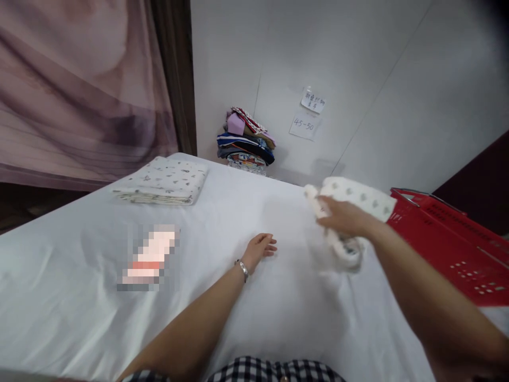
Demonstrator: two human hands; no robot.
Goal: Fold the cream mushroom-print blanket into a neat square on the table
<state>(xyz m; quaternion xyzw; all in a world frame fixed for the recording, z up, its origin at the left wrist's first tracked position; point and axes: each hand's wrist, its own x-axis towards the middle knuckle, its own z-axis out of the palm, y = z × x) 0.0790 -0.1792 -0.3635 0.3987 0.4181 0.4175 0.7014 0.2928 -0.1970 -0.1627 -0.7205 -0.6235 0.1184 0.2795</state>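
Observation:
My right hand [340,215], a little blurred, grips a white patterned cloth [360,196] near the right side of the white-covered table [278,297]. One part of the cloth stands up behind the hand, and a bunched part hangs below it. In the middle of the table, my left hand [258,252] is palm-down, holding nothing, its fingers stretched out and slightly apart. A bracelet [242,269] circles the left wrist. At the back left lies a folded white cloth [169,180] with small dark prints.
A red plastic basket [449,241] stands on the right, close to my right forearm. On the left of the table lies a flat pixelated object [151,252]. Beyond the far edge is a stack of folded fabrics [246,146]. Paper notes [304,126] hang on the wall.

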